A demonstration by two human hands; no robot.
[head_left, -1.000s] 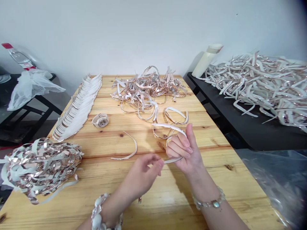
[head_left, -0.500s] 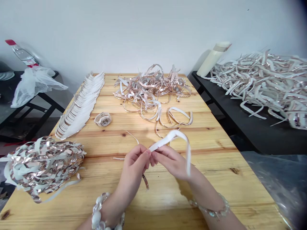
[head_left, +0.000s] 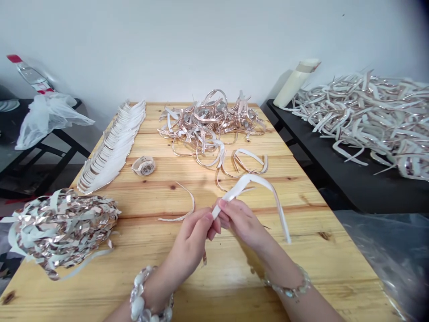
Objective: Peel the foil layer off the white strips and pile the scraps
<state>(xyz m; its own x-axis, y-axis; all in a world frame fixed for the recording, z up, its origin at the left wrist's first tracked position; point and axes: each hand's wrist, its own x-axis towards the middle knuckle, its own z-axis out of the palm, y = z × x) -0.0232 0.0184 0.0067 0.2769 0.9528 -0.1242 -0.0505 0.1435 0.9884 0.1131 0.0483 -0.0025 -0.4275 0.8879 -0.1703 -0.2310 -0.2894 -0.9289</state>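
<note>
Both hands pinch one white strip (head_left: 256, 179) above the near middle of the wooden table. Its long free end arches up from the fingers and bends down to the right. My left hand (head_left: 196, 235) is closed on its lower part, and a short brownish tail hangs below the fingers. My right hand (head_left: 243, 221) is closed on the strip just beyond the left fingertips. Left of the hands a thin curved offcut (head_left: 191, 206) lies on the wood. Farther off is a tangled heap of white and rose-gold strips (head_left: 211, 118), with a loose curled strip (head_left: 250, 161) before it.
A neat row of white strips (head_left: 115, 145) lies at the left, beside a tape roll (head_left: 144, 165). A metallic strip bundle (head_left: 63, 228) sits at the near left edge. On the black side table (head_left: 355, 188) are a strip pile (head_left: 372, 112) and a pale roll (head_left: 296, 82).
My right hand has slid a little along the strip, away from my left fingertips. The strip's free end has swung outward to the right. The curved offcut is now more exposed.
</note>
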